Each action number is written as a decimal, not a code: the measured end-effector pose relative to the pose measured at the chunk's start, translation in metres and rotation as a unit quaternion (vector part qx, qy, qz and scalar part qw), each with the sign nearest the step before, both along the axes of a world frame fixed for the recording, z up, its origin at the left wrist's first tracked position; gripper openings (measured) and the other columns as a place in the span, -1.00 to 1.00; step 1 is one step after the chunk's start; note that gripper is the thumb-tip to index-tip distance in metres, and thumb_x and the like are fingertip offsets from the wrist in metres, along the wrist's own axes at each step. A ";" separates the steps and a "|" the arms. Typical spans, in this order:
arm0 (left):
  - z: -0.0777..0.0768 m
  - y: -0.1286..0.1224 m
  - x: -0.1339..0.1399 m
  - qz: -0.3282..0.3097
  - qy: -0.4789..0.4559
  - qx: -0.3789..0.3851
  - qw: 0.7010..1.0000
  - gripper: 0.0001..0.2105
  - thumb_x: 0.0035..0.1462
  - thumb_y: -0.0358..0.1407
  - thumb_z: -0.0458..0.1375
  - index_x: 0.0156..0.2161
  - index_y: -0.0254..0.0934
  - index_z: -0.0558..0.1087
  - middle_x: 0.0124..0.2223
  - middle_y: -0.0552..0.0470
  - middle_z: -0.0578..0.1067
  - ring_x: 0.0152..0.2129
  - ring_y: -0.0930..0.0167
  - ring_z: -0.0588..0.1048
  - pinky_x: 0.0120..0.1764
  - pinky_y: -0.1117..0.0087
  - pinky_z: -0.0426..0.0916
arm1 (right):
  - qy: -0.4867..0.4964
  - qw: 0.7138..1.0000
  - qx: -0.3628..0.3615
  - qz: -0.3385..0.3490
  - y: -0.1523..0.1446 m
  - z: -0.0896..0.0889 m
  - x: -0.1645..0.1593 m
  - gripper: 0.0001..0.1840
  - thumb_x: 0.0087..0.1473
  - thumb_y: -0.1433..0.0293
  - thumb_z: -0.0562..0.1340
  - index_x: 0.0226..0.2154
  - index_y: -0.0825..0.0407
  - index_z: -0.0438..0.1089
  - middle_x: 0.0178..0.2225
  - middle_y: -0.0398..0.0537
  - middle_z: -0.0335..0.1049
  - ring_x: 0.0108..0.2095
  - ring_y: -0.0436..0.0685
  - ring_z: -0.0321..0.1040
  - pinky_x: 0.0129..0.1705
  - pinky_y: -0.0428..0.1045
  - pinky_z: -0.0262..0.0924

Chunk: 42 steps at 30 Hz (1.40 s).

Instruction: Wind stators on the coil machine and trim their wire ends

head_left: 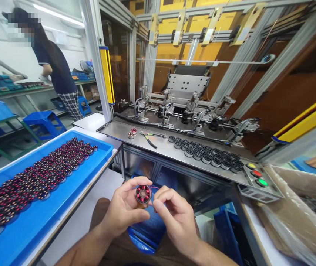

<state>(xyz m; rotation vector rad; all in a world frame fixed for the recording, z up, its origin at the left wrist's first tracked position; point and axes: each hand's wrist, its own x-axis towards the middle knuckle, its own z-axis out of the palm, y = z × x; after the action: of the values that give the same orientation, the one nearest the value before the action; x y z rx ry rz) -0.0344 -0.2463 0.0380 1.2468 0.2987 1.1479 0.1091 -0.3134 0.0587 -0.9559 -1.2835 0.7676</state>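
Between the thumb and fingers of my left hand (pixel 121 208) is a small round motor stator (pixel 139 194), its dark ring turned towards me and red copper windings showing inside. My right hand (pixel 176 212) is just to the right of it, thumb and fingertips pinched together. A thin red wire (pixel 155 187) loops from the stator to these fingertips. Both hands are above my lap, in front of the machine's steel ledge (pixel 113 129). On that ledge lie a couple of red-wound stators (pixel 131 135) and cutting pliers (pixel 149 141) with green-and-black handles.
Rows of black unwound cores (pixel 206 152) cover the ledge's right part, beside coloured push buttons (pixel 256 173). A blue tray (pixel 97 162) of wound stators stands left. Winding fixtures (pixel 185 111) lie behind. A plastic-lined carton (pixel 291 184) is right; a person (pixel 56 64) stands back left.
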 end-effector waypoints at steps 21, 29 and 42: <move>-0.002 -0.005 -0.009 0.212 0.144 0.272 0.927 -0.62 0.02 -0.49 0.32 -0.03 -0.20 0.47 -0.12 -0.07 0.59 -0.14 0.34 0.58 -0.11 0.38 0.55 | 0.115 0.993 -0.036 -0.002 0.011 -0.012 -0.013 -0.73 0.14 0.15 0.32 -0.31 -0.02 0.33 -0.35 -0.14 0.25 -0.36 0.04 0.23 -0.29 -0.05 0.21; -0.005 -0.006 -0.013 0.232 0.136 0.288 0.919 -0.54 -0.03 -0.54 0.34 0.01 -0.19 0.49 -0.10 -0.05 0.62 -0.15 0.34 0.60 -0.07 0.38 0.55 | 0.179 0.978 -0.098 -0.038 0.016 -0.007 -0.021 -0.65 0.16 0.14 0.30 -0.49 0.01 0.32 -0.50 -0.19 0.22 -0.47 0.00 0.15 -0.41 -0.09 0.14; -0.006 -0.003 -0.018 0.169 0.120 0.142 0.968 -0.54 -0.04 -0.56 0.35 -0.02 -0.11 0.51 -0.03 0.03 0.61 -0.11 0.40 0.60 -0.03 0.52 0.50 | 0.119 0.993 -0.026 0.007 0.007 -0.011 -0.014 -0.79 0.16 0.32 0.32 -0.48 0.01 0.43 -0.49 -0.17 0.33 -0.44 -0.02 0.25 -0.34 -0.13 0.22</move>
<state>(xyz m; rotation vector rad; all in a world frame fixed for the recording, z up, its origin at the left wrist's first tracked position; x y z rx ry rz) -0.0519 -0.2489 0.0318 1.6379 0.5597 1.3660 0.0954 -0.3064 0.0473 -0.8682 -1.0686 0.9016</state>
